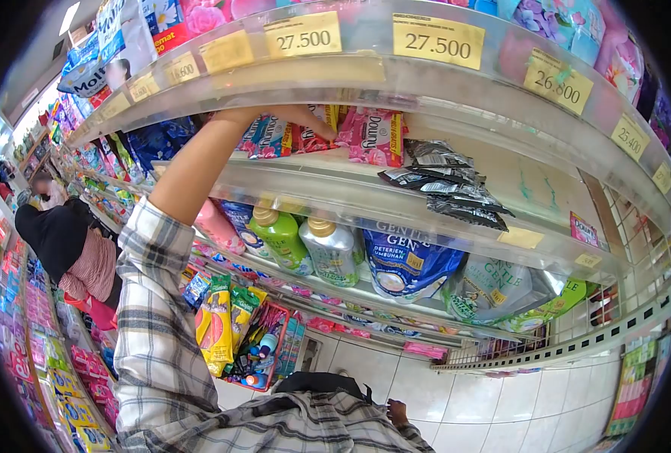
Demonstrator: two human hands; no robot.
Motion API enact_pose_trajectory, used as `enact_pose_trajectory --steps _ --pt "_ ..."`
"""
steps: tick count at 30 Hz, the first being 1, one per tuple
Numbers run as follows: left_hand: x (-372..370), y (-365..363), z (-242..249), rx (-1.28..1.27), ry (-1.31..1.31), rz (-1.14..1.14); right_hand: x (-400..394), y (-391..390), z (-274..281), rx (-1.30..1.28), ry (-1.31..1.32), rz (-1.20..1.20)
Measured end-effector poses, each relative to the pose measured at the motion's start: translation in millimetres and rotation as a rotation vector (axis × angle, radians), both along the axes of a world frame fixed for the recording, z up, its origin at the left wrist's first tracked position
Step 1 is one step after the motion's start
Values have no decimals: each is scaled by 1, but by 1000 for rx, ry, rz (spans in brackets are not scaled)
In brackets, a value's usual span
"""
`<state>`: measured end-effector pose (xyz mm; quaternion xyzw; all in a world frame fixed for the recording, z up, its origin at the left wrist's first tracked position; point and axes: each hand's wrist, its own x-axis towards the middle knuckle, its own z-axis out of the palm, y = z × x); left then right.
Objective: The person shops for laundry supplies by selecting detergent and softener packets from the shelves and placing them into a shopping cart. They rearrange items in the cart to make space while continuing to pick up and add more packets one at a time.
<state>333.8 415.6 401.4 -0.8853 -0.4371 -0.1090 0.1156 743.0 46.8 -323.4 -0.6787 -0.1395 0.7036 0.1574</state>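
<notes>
My left hand point(294, 115) reaches in under the upper shelf lip, over pink and red Downy sachets point(372, 136). A stretched-out finger lies against a red sachet pack point(310, 139), and the shelf lip hides part of the hand. It does not appear to grip anything. To the right of the sachets, black-and-silver sachets point(456, 181) lie in a loose pile on the same shelf. My right hand point(397, 411) hangs low beside my body, small in the view, and its fingers are too indistinct to read.
Detergent pouches point(407, 260) and pump bottles point(328, 249) stand on the shelf below. A red basket point(281, 343) full of goods sits lower left. Yellow price tags point(438, 41) line the upper shelf. Another person in dark clothing point(67, 238) is in the left aisle.
</notes>
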Motion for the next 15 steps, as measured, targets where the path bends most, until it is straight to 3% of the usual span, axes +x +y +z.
enact_pose_trajectory --steps 5,15 --pt "6 -16 -5 11 62 247 8 5 -11 0 -3 -30" --pt "-17 -19 -13 100 -134 260 -2 -15 10 72 -22 0"
